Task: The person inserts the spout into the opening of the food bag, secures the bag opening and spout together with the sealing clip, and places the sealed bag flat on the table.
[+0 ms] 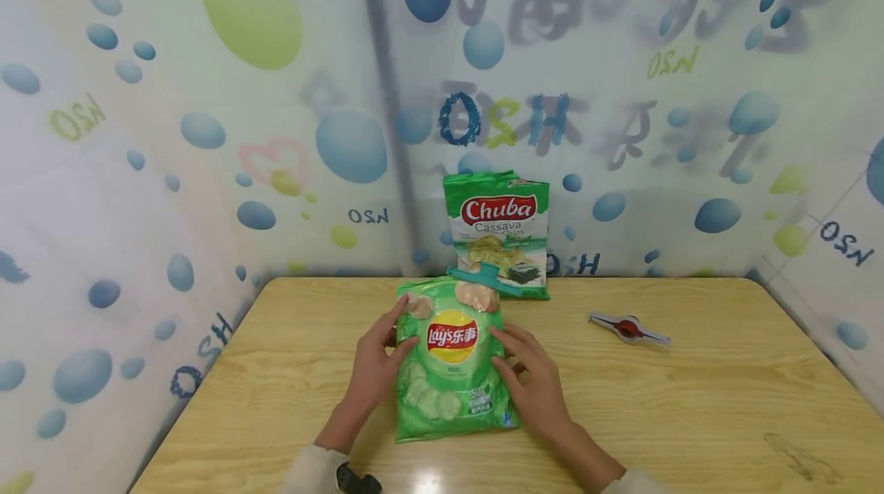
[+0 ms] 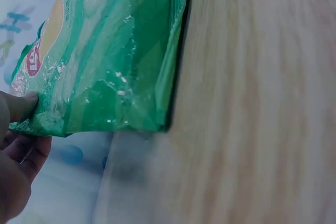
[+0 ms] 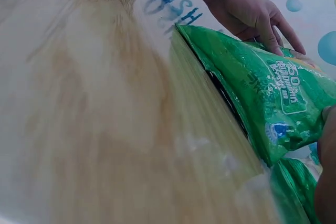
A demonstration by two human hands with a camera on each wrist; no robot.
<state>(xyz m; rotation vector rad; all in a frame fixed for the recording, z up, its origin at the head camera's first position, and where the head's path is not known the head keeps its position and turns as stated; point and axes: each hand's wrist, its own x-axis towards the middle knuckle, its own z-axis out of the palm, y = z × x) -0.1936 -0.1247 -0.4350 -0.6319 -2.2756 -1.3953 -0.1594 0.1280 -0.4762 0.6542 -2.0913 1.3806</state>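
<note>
A green bag of Lay's chips (image 1: 452,379) stands tilted on the table between both hands, its printed front facing up. My left hand (image 1: 376,360) grips its left side; in the left wrist view the thumb (image 2: 23,106) lies on the front and the other fingers (image 2: 34,156) are behind the edge. On the opposite side my right hand (image 1: 535,375) holds the right edge, thumb and forefinger on the front. A teal bag clip (image 1: 486,278) lies across the bag's top right corner. In the right wrist view, much of my right hand (image 3: 328,156) is cut off.
Behind the clip a green and white bag of Chuba cassava chips (image 1: 500,225) leans upright against the printed curtain (image 1: 608,133). A silver and red hand tool (image 1: 629,328) lies on the wooden table (image 1: 691,402) to the right. A dark watch (image 1: 357,480) is on the left wrist.
</note>
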